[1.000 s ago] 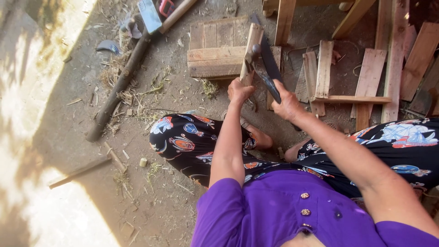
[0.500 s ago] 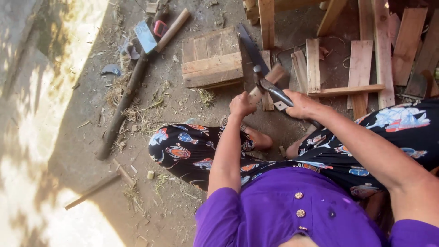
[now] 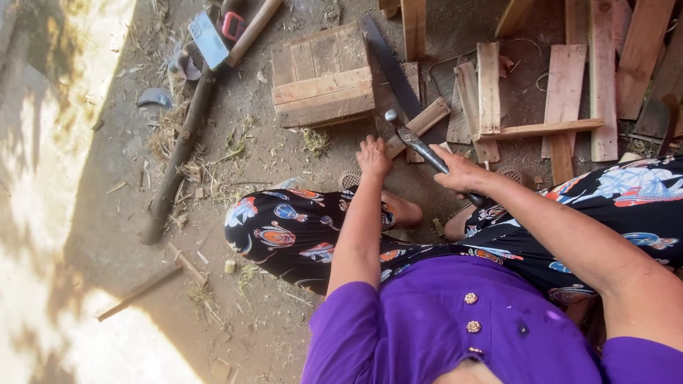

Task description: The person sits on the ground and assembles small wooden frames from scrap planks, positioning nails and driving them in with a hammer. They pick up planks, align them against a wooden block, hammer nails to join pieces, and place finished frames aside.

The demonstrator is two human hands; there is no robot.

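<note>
Dirt floor [image 3: 107,213], scattered planks [image 3: 562,85]; hands gripping hammer [image 3: 420,146] and wood strip [image 3: 420,124].

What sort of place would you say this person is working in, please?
Probably an outdoor yard used for rough woodwork: bare dirt ground strewn with straw, loose planks, a handsaw, a small wooden crate.

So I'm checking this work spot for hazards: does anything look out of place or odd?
Yes. A long toothed saw blade lies bare on the dirt beside the small wooden crate, close to the left hand. The right hand grips a metal-headed hammer.
</note>
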